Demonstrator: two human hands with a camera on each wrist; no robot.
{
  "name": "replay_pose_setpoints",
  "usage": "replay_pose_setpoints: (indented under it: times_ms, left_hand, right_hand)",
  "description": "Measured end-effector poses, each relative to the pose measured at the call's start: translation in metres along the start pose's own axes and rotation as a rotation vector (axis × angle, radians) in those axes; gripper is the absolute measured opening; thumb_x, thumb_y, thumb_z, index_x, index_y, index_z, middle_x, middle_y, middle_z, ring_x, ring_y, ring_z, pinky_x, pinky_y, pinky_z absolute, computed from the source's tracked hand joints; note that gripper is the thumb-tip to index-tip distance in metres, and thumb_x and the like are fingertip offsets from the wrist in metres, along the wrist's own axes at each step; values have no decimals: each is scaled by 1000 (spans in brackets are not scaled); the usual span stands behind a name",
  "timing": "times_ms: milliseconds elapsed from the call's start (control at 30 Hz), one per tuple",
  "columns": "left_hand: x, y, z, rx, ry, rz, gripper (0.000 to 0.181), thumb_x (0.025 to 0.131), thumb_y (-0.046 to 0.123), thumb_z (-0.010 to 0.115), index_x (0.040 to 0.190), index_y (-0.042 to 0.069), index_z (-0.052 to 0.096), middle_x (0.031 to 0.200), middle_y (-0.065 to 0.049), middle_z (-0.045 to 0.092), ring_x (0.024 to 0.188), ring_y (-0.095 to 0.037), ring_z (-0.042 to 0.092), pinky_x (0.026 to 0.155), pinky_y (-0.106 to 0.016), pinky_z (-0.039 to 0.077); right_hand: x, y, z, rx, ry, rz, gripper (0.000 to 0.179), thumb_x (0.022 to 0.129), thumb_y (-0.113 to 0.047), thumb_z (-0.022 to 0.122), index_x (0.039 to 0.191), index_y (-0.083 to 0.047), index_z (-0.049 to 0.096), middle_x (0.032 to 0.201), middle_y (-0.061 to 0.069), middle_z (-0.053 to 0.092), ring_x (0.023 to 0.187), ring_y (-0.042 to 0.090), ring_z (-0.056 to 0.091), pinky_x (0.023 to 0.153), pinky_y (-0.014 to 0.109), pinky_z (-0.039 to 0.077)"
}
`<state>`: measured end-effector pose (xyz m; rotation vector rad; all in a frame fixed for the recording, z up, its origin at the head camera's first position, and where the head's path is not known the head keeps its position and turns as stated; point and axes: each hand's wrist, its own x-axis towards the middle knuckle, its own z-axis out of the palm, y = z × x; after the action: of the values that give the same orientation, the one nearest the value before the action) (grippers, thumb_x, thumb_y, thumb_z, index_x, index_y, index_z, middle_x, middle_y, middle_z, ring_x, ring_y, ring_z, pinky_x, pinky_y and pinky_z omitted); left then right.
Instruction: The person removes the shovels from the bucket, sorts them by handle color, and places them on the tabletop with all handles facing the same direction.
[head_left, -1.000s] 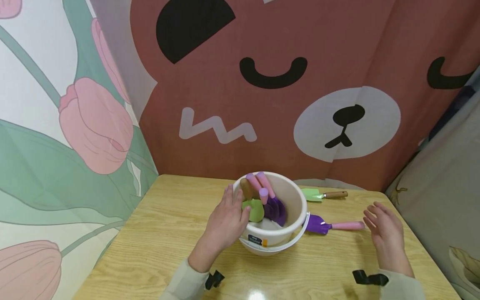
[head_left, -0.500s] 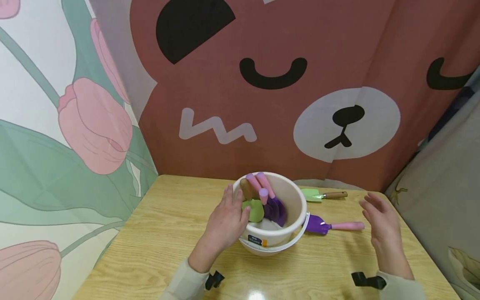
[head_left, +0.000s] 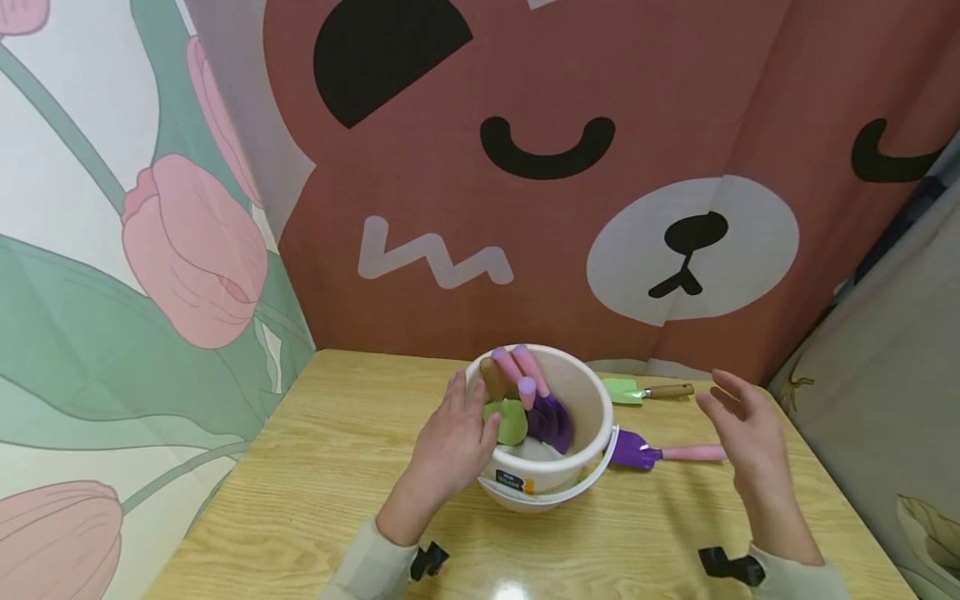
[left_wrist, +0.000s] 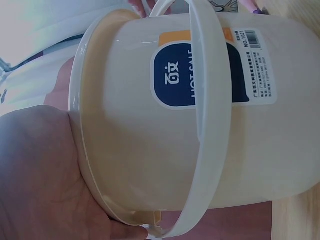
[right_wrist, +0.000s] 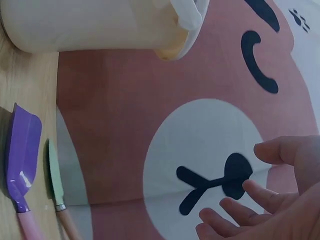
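My left hand [head_left: 453,437] rests on the left side of a white bucket [head_left: 600,392], its fingers stretched along the rim. In the left wrist view the palm [left_wrist: 45,170] lies against the bucket rim [left_wrist: 77,105]. Inside the bucket are several garden tools with pink handles [head_left: 531,367], purple blades [head_left: 551,421], a brown handle [head_left: 492,379] and a green blade [head_left: 512,421]. My right hand [head_left: 753,437] hangs in the air with loosely bent fingers, holding nothing. Nearest to it lie a purple shovel with a pink handle [head_left: 637,451] and a green trowel with a wooden handle [head_left: 626,391].
The bucket stands on a wooden table [head_left: 360,433], its white carrying handle [head_left: 592,479] folded down at the front. A brown bear curtain [head_left: 420,317] hangs behind the table, a tulip curtain [head_left: 90,350] on the left and a pale cloth [head_left: 885,358] on the right.
My right hand has risen and moved forward and a little left, turning as its fingers bend loosely. The left hand, the bucket and the tools have stayed in place.
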<state>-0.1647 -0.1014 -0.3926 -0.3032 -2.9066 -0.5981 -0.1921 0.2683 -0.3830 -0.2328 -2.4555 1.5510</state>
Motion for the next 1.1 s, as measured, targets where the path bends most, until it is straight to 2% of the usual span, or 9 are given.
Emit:
replay_pose_setpoints:
  times_ms: [100,167,333,433,500,733,933,1000,1100]
  left_hand:
    - [0,0,0,1,8,4,65,108,45,36,157,1,34,166,-25,16,155,-35,13,120,-50,31]
    - [0,-1,0,0,11,6,65,108,45,36,156,1,35,166,-25,17,155,-35,13,120,-50,31]
    - [0,-1,1,-2,11,7,65,108,44,37,156,1,34,166,-25,16,155,-36,14,119,-50,31]
    - [0,-1,1,1,10,8,65,108,43,37,156,1,34,166,-25,15,155,-36,14,119,-50,31]
    - [0,-2,1,3,14,11,64,108,43,37,156,0,35,166,-26,16,155,-36,15,119,-51,32]
    - [1,-2,2,0,18,11,65,108,44,36,156,1,35,166,-25,16,155,-36,14,119,-51,32]
    - [1,-2,2,10,12,14,66,108,46,34,156,1,35,166,-25,15,155,-36,15,119,-50,32]
    - [0,-2,1,13,13,15,66,108,46,34,156,1,34,166,-25,15,155,-36,15,119,-50,31]
    - [0,-2,1,9,16,17,66,108,45,35,156,0,35,166,-26,16,154,-37,16,119,-50,32]
  right_hand:
    - [-3,-7,4,-20,-5,-46,64,102,-43,57,155,-12,41,156,20,41,139,35,44,82,5,43]
    - [-5,-11,6,-33,-12,-61,63,102,-43,57,155,-11,41,154,20,44,138,35,46,87,10,45]
    - [-9,-19,11,-40,-46,-99,64,102,-42,58,155,-11,40,154,21,44,139,40,43,105,32,47]
    - [-10,-24,14,-36,-74,-130,66,101,-42,60,155,-9,39,154,21,44,139,40,43,107,32,45]
    - [-10,-27,16,-53,-84,-149,66,101,-43,60,155,-9,40,153,20,46,138,39,44,102,26,47]
    - [-10,-38,26,-53,-123,-183,67,101,-43,61,154,-7,41,153,19,46,136,38,46,106,54,44]
    - [-9,-45,32,-24,-159,-209,63,101,-38,62,154,-10,42,154,16,47,138,36,45,105,33,45]
    - [-9,-47,35,-18,-169,-217,63,101,-38,62,154,-10,42,153,17,47,138,37,46,106,35,45]
    - [-9,-51,40,-10,-183,-230,62,101,-36,63,153,-8,43,153,19,47,139,38,45,110,51,42]
